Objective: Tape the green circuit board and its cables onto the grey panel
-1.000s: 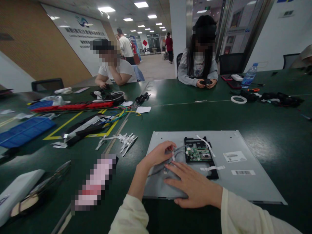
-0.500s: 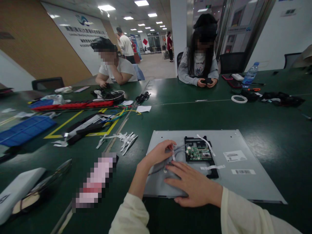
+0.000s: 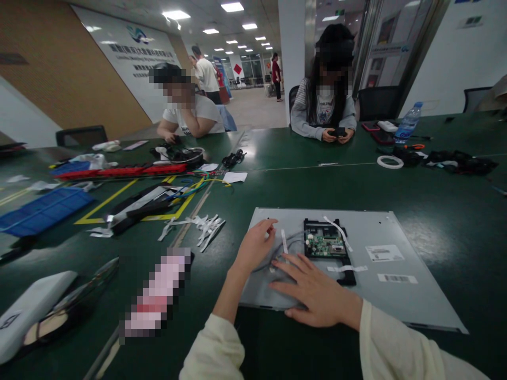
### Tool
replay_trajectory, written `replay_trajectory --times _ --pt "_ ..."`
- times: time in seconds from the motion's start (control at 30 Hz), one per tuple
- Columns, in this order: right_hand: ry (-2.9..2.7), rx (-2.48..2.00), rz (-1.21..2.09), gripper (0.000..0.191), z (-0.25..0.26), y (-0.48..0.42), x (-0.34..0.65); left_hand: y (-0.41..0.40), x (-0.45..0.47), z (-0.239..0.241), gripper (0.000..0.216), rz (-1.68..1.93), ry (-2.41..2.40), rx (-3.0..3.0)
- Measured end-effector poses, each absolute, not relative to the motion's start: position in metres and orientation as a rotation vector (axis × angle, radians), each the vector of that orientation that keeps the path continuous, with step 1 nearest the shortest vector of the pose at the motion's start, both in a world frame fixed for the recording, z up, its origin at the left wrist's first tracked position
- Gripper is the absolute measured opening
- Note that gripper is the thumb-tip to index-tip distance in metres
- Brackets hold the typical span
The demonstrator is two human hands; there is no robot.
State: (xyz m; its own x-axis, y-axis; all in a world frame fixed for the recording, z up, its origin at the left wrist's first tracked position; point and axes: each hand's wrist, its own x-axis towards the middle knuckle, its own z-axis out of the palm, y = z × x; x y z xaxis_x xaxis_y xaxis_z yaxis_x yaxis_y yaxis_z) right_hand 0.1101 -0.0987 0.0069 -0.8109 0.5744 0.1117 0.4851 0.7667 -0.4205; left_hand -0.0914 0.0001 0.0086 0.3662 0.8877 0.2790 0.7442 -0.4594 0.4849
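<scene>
A flat grey metal panel (image 3: 380, 285) lies on the table, carrying a black bracket with a green circuit board (image 3: 327, 246). Grey cables (image 3: 295, 243) run from the board's left side across the panel. A short white tape strip (image 3: 284, 241) crosses these cables. My left hand (image 3: 255, 247) is over the panel's left part, beside the tape, fingers loosely bent and apart with nothing visible in them. Spread flat, my right hand (image 3: 317, 293) rests on the panel at the lower end of the cables, its fingertips hiding part of them. Two more tape strips (image 3: 347, 269) lie across the bracket.
A pile of white strips (image 3: 208, 228) lies left of the panel, near a phone (image 3: 156, 295). Further left are a blue tray (image 3: 47, 208) and a white box-shaped device (image 3: 35, 311). A tape roll (image 3: 390, 161) and bottle (image 3: 410, 124) stand beyond. Two people sit opposite.
My left hand has come off the tape strip and moved slightly left, its fingers loosened. My right hand stays on the panel, with its fingers over the cable end.
</scene>
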Motion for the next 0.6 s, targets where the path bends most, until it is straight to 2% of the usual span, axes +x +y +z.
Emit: replay_trajectory --times 0.17,0.6 --pt "-2.701 -1.000 0.442 0.055 0.001 -0.087 0.116 0.000 -0.091 0.011 0.026 0.810 1.616 2.441" --pt "-2.369 -1.579 0.025 0.049 -0.022 -0.043 0.161 -0.009 -0.085 0.019 0.028 0.544 1.694 2.465"
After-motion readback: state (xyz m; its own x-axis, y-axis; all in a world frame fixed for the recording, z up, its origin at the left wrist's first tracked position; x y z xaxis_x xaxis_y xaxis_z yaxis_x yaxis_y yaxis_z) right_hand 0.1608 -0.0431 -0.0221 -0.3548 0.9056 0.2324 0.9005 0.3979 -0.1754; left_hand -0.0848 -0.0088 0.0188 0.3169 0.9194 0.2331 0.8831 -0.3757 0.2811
